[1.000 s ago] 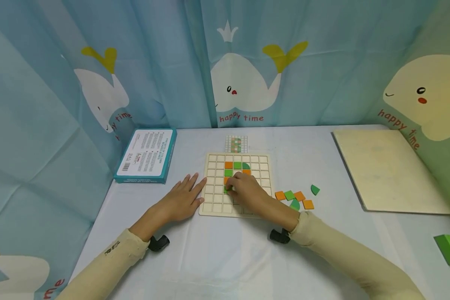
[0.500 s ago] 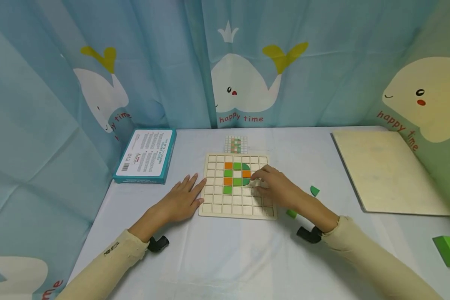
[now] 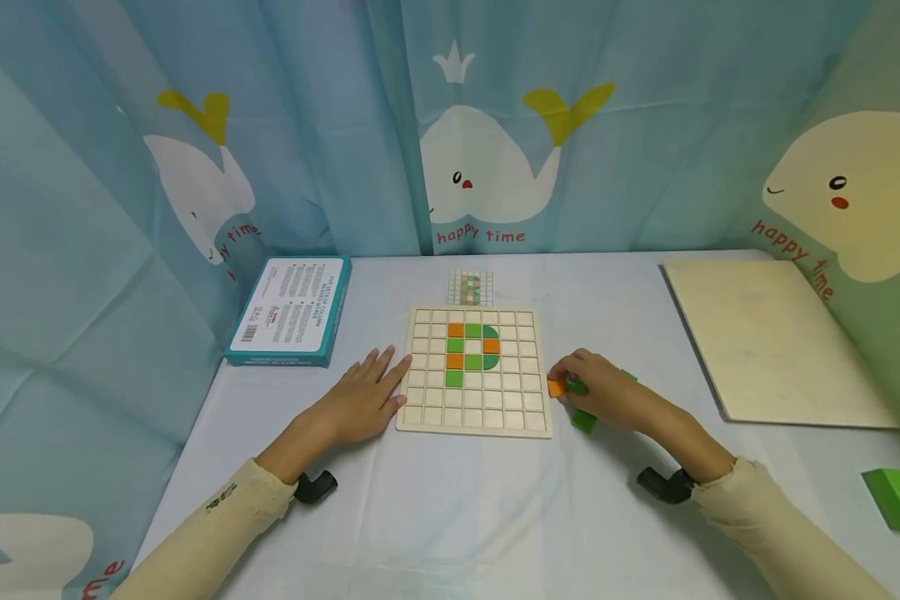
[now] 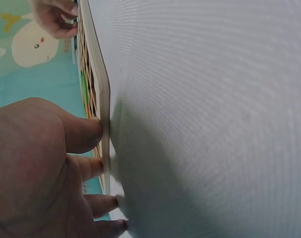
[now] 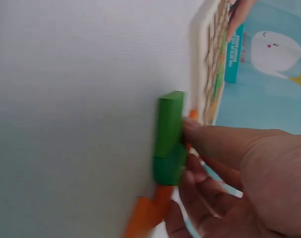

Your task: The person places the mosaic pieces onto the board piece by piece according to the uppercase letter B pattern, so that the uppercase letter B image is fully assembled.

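Note:
A pale grid board [image 3: 427,400] lies flat with orange, green and dark green tiles [image 3: 455,379] set in its squares in the outline of a P. My left hand [image 3: 363,400] lies with fingers spread at the board's left edge; in the left wrist view the thumb [image 4: 86,134] touches the rim. Beside the right edge, my right hand [image 3: 603,393] pinches an orange square tile [image 3: 556,389] between thumb and fingers. Below that hand are green tiles [image 3: 583,421]. The right wrist view shows a green tile [image 5: 169,124] and more orange ones [image 5: 145,215] close to the fingers.
Behind the board lies a small printed pattern card [image 3: 471,288]. A teal box [image 3: 288,310] stands at the back left. On the right are a large pale wooden panel [image 3: 780,342] and a green block [image 3: 897,500]. A whale-print curtain [image 3: 330,125] hangs behind the table.
My right hand has moved right, off the board to the loose tiles beside it, leaving a green tile in the P's lower left. The left hand has stayed put.

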`<action>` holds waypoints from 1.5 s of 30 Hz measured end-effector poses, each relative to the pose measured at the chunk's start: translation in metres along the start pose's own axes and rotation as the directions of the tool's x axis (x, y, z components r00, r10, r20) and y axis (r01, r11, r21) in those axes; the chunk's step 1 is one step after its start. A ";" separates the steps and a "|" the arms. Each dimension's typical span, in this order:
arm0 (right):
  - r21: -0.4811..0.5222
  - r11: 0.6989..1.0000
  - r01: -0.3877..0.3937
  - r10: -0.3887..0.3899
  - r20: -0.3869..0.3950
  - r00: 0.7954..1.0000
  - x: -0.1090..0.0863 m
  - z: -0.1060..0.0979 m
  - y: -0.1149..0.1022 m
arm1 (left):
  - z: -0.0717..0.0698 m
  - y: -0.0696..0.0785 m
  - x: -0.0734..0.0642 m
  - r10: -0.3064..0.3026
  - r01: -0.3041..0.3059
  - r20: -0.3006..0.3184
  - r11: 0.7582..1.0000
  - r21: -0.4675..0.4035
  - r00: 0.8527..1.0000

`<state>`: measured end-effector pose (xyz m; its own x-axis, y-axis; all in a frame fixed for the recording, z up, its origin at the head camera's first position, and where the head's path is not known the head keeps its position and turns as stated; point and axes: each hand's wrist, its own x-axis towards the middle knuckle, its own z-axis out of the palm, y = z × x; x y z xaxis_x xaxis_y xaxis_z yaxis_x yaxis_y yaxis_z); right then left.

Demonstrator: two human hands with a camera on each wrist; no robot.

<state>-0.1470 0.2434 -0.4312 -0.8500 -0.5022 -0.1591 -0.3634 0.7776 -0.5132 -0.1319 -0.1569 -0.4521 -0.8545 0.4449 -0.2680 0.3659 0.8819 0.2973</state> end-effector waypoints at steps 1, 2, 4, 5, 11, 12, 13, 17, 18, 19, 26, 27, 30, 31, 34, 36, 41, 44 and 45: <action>0.007 1.000 0.003 -0.003 -0.010 1.000 0.000 0.002 0.002 | 0.000 0.000 0.000 0.000 0.000 0.002 1.000 0.000 1.000; 0.013 1.000 0.006 -0.006 -0.019 1.000 0.000 0.003 0.003 | 0.000 0.000 0.000 0.001 -0.001 0.005 1.000 0.001 1.000; 0.021 1.000 0.010 -0.010 -0.036 0.999 0.001 0.005 0.005 | -0.001 0.000 0.000 0.000 0.001 0.006 1.000 -0.005 1.000; 0.024 1.000 0.014 -0.013 -0.044 0.999 0.001 0.006 0.005 | -0.001 0.000 -0.001 -0.001 0.001 0.007 1.000 -0.005 1.000; 0.024 0.999 0.030 -0.029 -0.052 0.998 0.001 0.003 0.005 | -0.001 -0.001 0.000 -0.010 0.010 0.008 1.000 0.001 1.000; 0.023 0.999 0.025 -0.023 -0.052 0.998 0.002 0.002 0.005 | -0.001 -0.001 0.000 -0.009 0.009 0.009 1.000 0.001 1.000; 0.021 1.000 0.019 -0.018 -0.055 0.998 0.002 0.001 0.005 | -0.001 -0.001 0.000 -0.007 0.007 0.011 1.000 0.001 1.000; 0.019 1.000 0.020 -0.018 -0.100 0.995 0.006 -0.003 0.003 | -0.003 0.001 -0.001 0.006 -0.006 0.010 1.000 -0.004 1.000; 0.024 0.999 0.028 -0.025 -0.115 0.993 0.008 -0.002 0.002 | -0.004 0.002 -0.001 0.009 -0.009 0.011 1.000 -0.004 1.000; 0.027 0.999 0.042 -0.038 -0.129 0.991 0.011 -0.001 0.001 | -0.004 0.002 -0.002 0.011 -0.011 0.010 1.000 -0.003 1.000; 0.063 0.990 0.124 -0.112 -0.178 0.978 0.032 0.017 -0.023 | -0.005 0.002 -0.002 0.007 -0.007 0.014 1.000 0.006 1.000; 0.063 0.988 0.139 -0.126 -0.176 0.976 0.036 0.020 -0.028 | -0.005 0.002 -0.002 0.005 -0.005 0.015 1.000 0.008 1.000; 0.050 0.985 0.163 -0.153 -0.165 0.974 0.044 0.028 -0.042 | -0.005 0.002 -0.002 0.008 -0.008 0.013 1.000 0.000 1.000; 0.044 0.983 0.178 -0.169 -0.160 0.973 0.047 0.030 -0.046 | -0.005 0.002 -0.002 0.007 -0.007 0.014 1.000 -0.001 1.000; 0.027 0.983 0.183 -0.177 -0.154 0.972 0.055 0.037 -0.059 | -0.005 0.001 -0.002 0.007 -0.007 0.016 1.000 -0.001 1.000; 0.005 0.981 0.194 -0.190 -0.160 0.969 0.059 0.042 -0.065 | -0.004 0.001 -0.002 0.010 -0.010 0.013 1.000 -0.005 1.000; -0.057 0.978 0.201 -0.208 -0.195 0.958 0.065 0.051 -0.075 | -0.004 0.003 -0.001 0.008 -0.008 0.010 1.000 -0.008 1.000; -0.072 0.976 0.206 -0.217 -0.212 0.953 0.065 0.055 -0.078 | -0.004 0.002 -0.001 0.008 -0.008 0.009 1.000 -0.007 1.000; -0.075 0.974 0.213 -0.224 -0.219 0.950 0.065 0.055 -0.078 | -0.004 0.002 -0.001 0.008 -0.008 0.008 1.000 -0.006 1.000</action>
<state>-0.1530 0.1286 -0.4479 -0.8090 -0.5686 0.1488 -0.5636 0.6787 -0.4708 -0.1317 -0.1564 -0.4477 -0.8485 0.4531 -0.2733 0.3703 0.8774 0.3050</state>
